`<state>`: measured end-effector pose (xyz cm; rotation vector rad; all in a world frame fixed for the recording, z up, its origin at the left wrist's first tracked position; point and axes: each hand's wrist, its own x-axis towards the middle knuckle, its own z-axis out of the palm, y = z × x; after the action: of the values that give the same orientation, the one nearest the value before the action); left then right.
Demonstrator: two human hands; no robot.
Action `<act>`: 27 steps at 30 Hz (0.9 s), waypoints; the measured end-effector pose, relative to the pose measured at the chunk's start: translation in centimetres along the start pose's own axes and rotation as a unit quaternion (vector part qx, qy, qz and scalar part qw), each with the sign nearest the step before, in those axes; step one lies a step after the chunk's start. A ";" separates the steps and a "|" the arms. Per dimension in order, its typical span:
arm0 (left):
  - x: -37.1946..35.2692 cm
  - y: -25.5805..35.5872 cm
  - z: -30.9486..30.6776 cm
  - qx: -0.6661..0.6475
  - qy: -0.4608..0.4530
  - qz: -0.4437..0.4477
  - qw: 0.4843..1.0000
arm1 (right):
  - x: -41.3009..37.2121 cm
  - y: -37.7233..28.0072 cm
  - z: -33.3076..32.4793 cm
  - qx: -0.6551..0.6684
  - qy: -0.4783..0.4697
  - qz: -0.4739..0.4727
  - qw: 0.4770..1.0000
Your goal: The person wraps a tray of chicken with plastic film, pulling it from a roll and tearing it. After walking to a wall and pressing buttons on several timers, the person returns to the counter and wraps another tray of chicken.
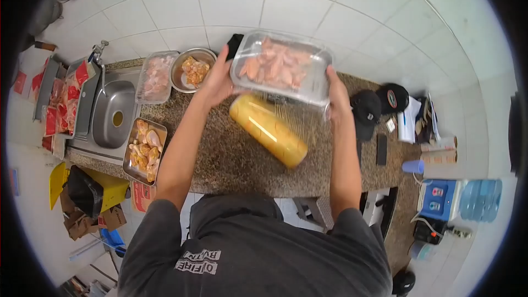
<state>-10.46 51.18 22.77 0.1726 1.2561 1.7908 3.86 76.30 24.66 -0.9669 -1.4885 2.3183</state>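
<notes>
Both my hands hold a clear plastic tray [316, 71] by its two ends, over the back of the granite counter. Raw chicken pieces [278, 63] lie inside it, mostly to the left and middle. At the tray's left end, my left hand [219, 81] grips the side with the thumb up along the rim. My right hand [338, 93] grips the right end. Just below the tray in view, a big yellow roll of plastic wrap [268, 131] lies slanted on the counter. A loose, see-through sheet of film [291, 114] stretches between roll and tray.
Left of me are another tray of chicken [157, 77], a metal bowl [179, 80] with seasoned pieces, a metal pan of drumsticks [146, 151], and a sink [113, 115] with bagged meat beyond. Caps [367, 111], a dark phone-like slab [381, 149] and a blue cup [412, 166] sit right.
</notes>
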 end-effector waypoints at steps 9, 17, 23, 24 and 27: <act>-10.7 -7.4 0.0 0.341 0.078 0.041 0.936 | -16.9 10.2 -3.4 0.099 0.076 0.016 0.992; -18.9 -28.6 -11.8 0.334 0.206 -0.061 0.918 | -22.0 34.4 -5.5 0.095 0.157 0.164 0.969; -16.7 -28.5 -12.9 0.445 0.125 -0.022 0.887 | -18.8 35.3 -6.0 0.019 0.194 0.088 0.977; -15.8 -29.1 -13.2 0.443 0.126 -0.022 0.887 | -17.1 36.6 -6.8 -0.086 0.208 0.086 0.971; -12.6 -29.2 -13.9 0.410 0.180 0.079 0.891 | -14.0 34.2 -5.3 -0.263 0.220 0.015 0.939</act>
<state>6.17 34.42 -2.67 0.4379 2.2805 1.3403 23.24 57.28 -0.93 -1.5213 -1.9136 1.5734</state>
